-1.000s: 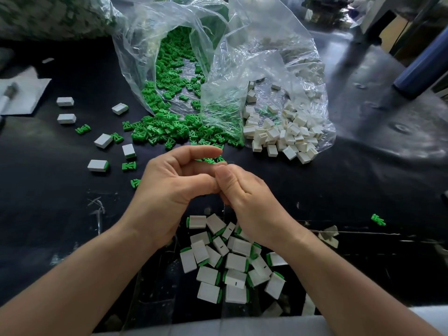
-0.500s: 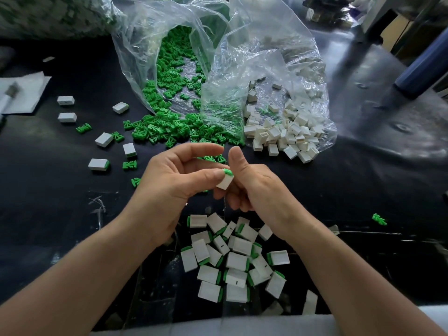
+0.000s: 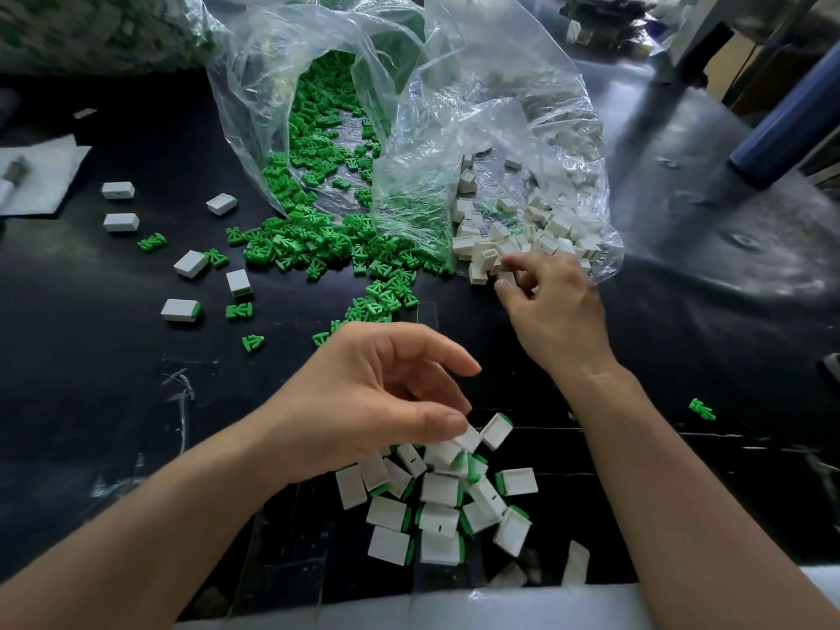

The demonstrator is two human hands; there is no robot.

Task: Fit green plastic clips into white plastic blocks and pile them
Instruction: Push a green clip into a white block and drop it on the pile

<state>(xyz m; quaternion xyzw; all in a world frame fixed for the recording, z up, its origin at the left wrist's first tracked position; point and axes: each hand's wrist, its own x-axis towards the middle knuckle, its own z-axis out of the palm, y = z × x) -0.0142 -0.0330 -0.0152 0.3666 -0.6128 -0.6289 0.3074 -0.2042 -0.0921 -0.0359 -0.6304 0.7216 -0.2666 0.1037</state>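
A pile of white blocks with green clips fitted [image 3: 438, 491] lies near the table's front edge. My left hand [image 3: 377, 402] hovers just above it, fingers loosely spread, the thumb tip touching the top block [image 3: 469, 437]. My right hand [image 3: 552, 306] is stretched forward to the loose white blocks [image 3: 541, 234] spilling from a clear bag, and pinches one white block [image 3: 507, 278] between thumb and forefinger. Loose green clips [image 3: 318, 247] spill from a second clear bag [image 3: 272, 106] to the left of the blocks.
Several stray blocks [image 3: 181, 310] and clips [image 3: 239, 311] lie on the black table [image 3: 91, 379] at the left. A white cloth [image 3: 43, 179] sits at the far left edge. A single green clip [image 3: 702, 409] lies at the right. A blue cylinder [image 3: 791, 129] stands at back right.
The hands have parted. My left hand dropped with the fitted block to the pile, and my right hand reached forward to the loose white blocks.
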